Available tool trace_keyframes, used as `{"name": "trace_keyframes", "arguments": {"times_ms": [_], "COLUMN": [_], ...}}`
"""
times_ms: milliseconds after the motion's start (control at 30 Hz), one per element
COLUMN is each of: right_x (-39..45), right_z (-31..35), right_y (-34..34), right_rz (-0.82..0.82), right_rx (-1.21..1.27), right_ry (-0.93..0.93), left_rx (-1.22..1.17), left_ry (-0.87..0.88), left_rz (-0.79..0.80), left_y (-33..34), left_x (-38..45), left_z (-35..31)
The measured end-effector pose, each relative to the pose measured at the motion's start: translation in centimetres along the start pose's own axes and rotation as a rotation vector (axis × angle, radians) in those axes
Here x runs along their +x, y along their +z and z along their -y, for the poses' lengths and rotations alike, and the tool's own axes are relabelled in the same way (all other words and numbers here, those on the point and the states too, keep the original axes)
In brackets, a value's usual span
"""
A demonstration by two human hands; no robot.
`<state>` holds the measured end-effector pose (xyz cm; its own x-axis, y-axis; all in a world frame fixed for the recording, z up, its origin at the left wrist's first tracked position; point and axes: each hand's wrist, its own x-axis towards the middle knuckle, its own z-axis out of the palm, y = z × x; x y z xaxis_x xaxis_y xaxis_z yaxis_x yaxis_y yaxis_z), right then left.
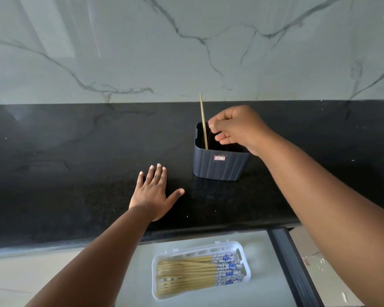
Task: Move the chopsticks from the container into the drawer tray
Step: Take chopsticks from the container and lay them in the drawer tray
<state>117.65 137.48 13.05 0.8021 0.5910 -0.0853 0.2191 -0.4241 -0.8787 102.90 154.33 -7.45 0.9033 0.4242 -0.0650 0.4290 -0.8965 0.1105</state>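
A dark blue ribbed container (220, 165) stands on the black counter. One bamboo chopstick (202, 120) stands upright in it, leaning against its left wall. My right hand (235, 127) hovers over the container's opening with fingers curled, fingertips just right of the chopstick with a small gap between them. My left hand (153, 191) rests flat on the counter, fingers spread, to the left of the container. Below the counter edge, a white slotted tray (244, 251) lies in the open drawer and holds several chopsticks (193, 275) with blue-patterned ends pointing right.
The black granite counter (75, 173) runs the full width, backed by a white marble wall (186, 52). The drawer's dark right side rail (293, 262) borders the tray. The pale drawer floor (264, 291) surrounds the tray.
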Motion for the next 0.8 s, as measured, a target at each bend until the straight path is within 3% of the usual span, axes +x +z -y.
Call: {"name": "trace_keyframes", "arguments": {"times_ms": [133, 300, 467, 567, 733, 800], "right_x": [4.7, 7.6, 8.8, 8.2, 4.1, 1.0], "right_z": [-1.8, -3.7, -4.4, -4.3, -1.3, 0.3], "right_y": [2.4, 4.0, 4.6, 4.1, 2.3, 1.4], "right_rz": [-0.044, -0.038, -0.035, -0.08, -0.293, -0.274], "right_rx": [-0.111, -0.061, -0.057, -0.084, -0.04, 0.08], "right_ry": [0.201, 0.37, 0.375, 0.234, -0.316, -0.504], "left_rx": [-0.035, -0.044, -0.052, -0.049, -0.052, -0.048], "left_ry": [-0.009, -0.012, -0.013, -0.011, -0.003, 0.0], "left_rz": [-0.012, -0.008, -0.008, -0.002, -0.003, -0.002], "left_y": [0.1, 0.2, 0.3, 0.1, 0.1, 0.2], "left_x": [0.2, 0.3, 0.3, 0.2, 0.2, 0.3], "left_z": [0.1, 0.2, 0.2, 0.2, 0.3, 0.4]}}
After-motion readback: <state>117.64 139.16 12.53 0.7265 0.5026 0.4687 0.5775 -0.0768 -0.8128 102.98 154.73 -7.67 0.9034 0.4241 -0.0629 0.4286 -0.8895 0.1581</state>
